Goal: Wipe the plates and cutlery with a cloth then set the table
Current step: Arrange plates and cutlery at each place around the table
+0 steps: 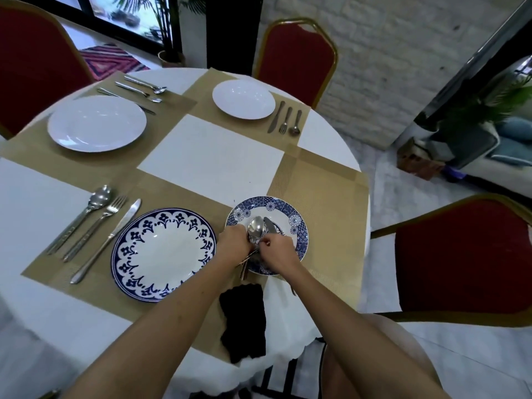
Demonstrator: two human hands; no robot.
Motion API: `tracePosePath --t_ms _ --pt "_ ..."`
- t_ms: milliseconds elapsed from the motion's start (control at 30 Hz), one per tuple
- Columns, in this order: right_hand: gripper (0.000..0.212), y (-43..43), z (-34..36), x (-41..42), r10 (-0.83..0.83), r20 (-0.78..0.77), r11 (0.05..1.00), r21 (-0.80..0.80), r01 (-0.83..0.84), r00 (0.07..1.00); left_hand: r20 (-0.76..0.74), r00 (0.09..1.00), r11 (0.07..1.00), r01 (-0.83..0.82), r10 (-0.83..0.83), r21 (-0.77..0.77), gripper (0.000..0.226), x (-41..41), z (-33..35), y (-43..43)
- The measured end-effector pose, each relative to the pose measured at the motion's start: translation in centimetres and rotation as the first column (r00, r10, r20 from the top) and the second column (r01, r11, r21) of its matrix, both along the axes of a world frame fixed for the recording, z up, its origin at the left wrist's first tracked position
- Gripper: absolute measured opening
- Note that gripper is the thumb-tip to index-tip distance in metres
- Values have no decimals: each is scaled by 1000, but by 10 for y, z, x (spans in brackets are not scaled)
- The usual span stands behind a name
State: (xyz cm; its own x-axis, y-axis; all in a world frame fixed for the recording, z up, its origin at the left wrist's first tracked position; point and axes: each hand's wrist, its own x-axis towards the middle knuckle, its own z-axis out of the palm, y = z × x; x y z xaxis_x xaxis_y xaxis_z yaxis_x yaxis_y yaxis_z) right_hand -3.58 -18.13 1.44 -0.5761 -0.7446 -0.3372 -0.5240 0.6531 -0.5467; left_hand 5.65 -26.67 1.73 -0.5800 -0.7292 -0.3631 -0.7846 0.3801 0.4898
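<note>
One wide-angle camera, worn on the head, looks forward and steeply down over the round table from its 6 o'clock edge, close enough that both forearms fill the lower frame. The left hand and right hand meet on the cutlery just right of centre. The far chair sits at 12 o'clock, the side chair at 3 o'clock, the window chair at 10 o'clock.

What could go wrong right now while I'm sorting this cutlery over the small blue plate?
1. The left hand and right hand both hold the bunched cutlery over the blue patterned plate. If the grip loosens, a piece might drop and chip it.
2. The black cloth lies by the near edge of the table and might slide off if nudged.
</note>
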Motion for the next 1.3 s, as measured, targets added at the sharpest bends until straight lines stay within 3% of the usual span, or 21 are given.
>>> tracePosePath --t_ms 133,267,333,400,567,633,733,800,967,1067,1167,1300 --pt "6 0 3 -2 -167 251 982 -48 184 953 -22 1000 1000 9 -8 26 13 4 6 -4" --pt "11 0 10 -2 -221 562 966 12 260 797 -38 994 993 -98 101 62 21 16 12 -4" --pt "12 -2 13 0 -208 620 971 35 238 756 -59 988 987 -138 144 88 19 22 13 -3" --pt "14 1 15 0 -179 622 981 50 189 762 -75 981 978 -172 181 115 19 26 15 1" --pt "37 13 27 -10 -36 480 999 25 27 877 -118 961 958 -230 252 170 24 31 17 18" --pt "30 20 35 -18 -21 466 1000 4 22 884 -137 948 951 -266 288 160 26 31 18 25" --pt "4 36 47 -35 27 429 998 -57 -3 903 -204 899 919 -359 388 166 22 22 19 40" --pt "13 44 51 -51 40 379 990 -141 15 925 -253 865 899 -397 433 184 18 13 26 50" --pt "28 98 52 -96 -33 409 936 -308 171 912 -388 709 808 -515 589 286 10 -18 40 115" --pt "30 138 59 -129 -45 382 930 -322 179 923 -452 583 738 -520 675 430 21 -43 45 169" --pt "23 163 68 -151 -22 382 936 -316 153 924 -485 431 648 -488 761 584 17 -60 50 215" --pt "7 184 73 -166 46 363 954 -291 66 931 -504 363 620 -498 784 606 15 -80 43 246"
